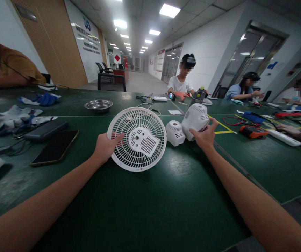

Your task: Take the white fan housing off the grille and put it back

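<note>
My left hand (106, 147) grips the left rim of a round white fan grille (137, 164), tilted up so its slotted centre plate (147, 141) faces me. My thumb lies over the grille's bars. My right hand (205, 135) is closed around a white plastic fan housing (196, 119) with vent slots, its thumb on the near side. Between the grille and that housing stands a smaller white vented housing (175, 133) on the green table. Some of my right fingers are hidden behind the housing.
A steel bowl (98, 105) sits beyond the grille. Left lie a phone (56, 147), a dark power bank (47, 131) and blue-white gloves (41, 99). Right are an orange multimeter (253, 132) and a white power strip (283, 137). Other people (180, 84) sit around the table (140, 210).
</note>
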Available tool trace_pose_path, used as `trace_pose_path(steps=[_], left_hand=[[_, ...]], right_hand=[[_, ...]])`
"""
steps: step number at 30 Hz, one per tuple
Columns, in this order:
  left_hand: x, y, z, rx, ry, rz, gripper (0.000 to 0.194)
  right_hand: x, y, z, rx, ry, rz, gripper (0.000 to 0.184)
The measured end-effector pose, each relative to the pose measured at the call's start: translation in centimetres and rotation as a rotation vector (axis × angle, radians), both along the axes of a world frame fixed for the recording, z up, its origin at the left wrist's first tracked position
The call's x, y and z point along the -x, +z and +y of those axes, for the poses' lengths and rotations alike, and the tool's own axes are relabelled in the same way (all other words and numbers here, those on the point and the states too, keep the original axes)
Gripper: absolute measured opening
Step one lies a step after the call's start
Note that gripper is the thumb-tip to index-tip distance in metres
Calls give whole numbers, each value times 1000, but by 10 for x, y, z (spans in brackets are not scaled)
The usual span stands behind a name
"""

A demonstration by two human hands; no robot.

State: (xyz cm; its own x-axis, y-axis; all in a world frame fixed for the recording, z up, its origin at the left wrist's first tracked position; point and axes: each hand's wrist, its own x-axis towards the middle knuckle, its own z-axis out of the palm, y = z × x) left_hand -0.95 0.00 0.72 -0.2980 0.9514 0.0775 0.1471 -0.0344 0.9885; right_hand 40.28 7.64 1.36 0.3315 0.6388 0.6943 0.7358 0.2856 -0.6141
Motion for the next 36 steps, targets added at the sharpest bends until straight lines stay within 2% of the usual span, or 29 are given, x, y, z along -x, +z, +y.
trace_pose_path(steps=[5, 10, 14, 18, 21, 26, 30, 32, 36], left_hand=[[0, -1, 2, -5, -3, -21, 26], [1, -1, 2, 1, -13, -15, 25], [-1, 2, 0, -6, -11, -4, 22], [-2, 2, 1, -15, 11, 6, 19], [-1, 0, 3, -18, 6, 15, 20], [2, -5, 6, -42, -7, 43, 20], [2, -6, 6, -49, -9, 25, 20], [2, -6, 6, -43, -13, 17, 20], [1, -4, 4, -22, -5, 24, 19]], right_hand=[[23, 19, -9, -211, 45, 96, 88], [48, 37, -17, -280, 66, 55, 89], [67, 38, -20, -192, 104, 20, 90], [78, 25, -19, -21, 133, -66, 91], [79, 17, -17, 20, 138, -90, 92], [61, 22, -13, -59, 96, -55, 91], [22, 32, -8, -135, -44, 15, 92], [-1, 31, -5, -140, -123, 11, 92], [-29, 23, 1, -121, -158, 28, 90]])
